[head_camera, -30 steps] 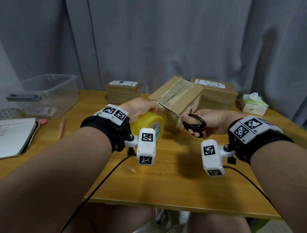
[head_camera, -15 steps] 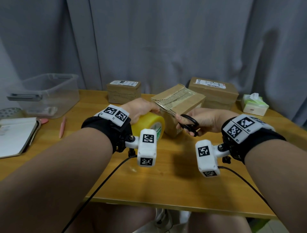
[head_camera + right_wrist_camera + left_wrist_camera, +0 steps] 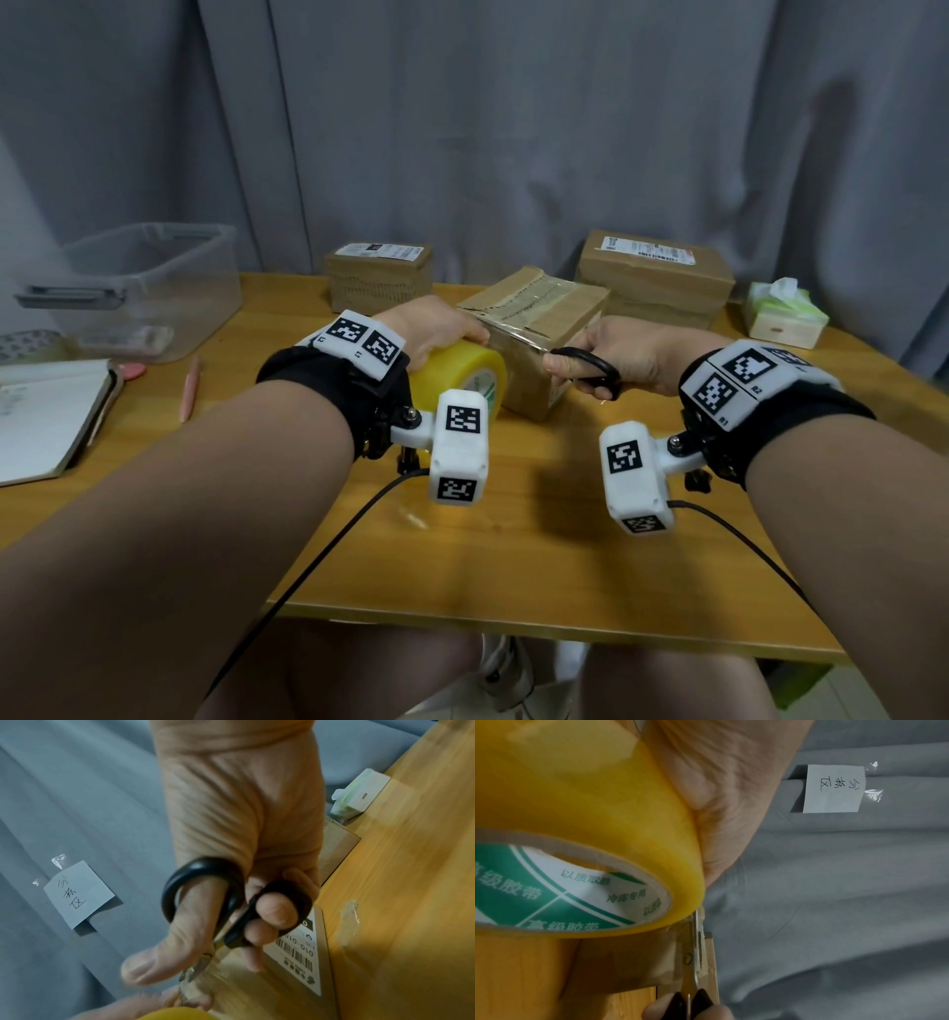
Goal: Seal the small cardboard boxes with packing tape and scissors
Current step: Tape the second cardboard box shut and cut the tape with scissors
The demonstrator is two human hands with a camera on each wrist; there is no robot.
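Note:
A small cardboard box [image 3: 539, 318] with clear tape along its top seam sits mid-table. My left hand [image 3: 436, 329] grips a yellow roll of packing tape [image 3: 462, 377] against the box's left front corner; the roll [image 3: 577, 821] fills the left wrist view. My right hand [image 3: 631, 354] holds black-handled scissors [image 3: 590, 367], thumb and fingers through the loops [image 3: 205, 892]. The blades [image 3: 695, 953] lie nearly closed across the tape strip between roll and box. The box's label side [image 3: 295, 953] shows under the right hand.
Two more cardboard boxes stand at the back, one left [image 3: 380, 277] and a larger one right [image 3: 657, 277]. A clear plastic bin [image 3: 144, 288], a notebook [image 3: 46, 411] and a pink pen [image 3: 189, 383] lie left. A tissue pack [image 3: 785, 313] sits far right.
The box, tilted up on its edge before, has come down flat on the table. Both hands moved closer together and the scissors closed in on the tape strip.

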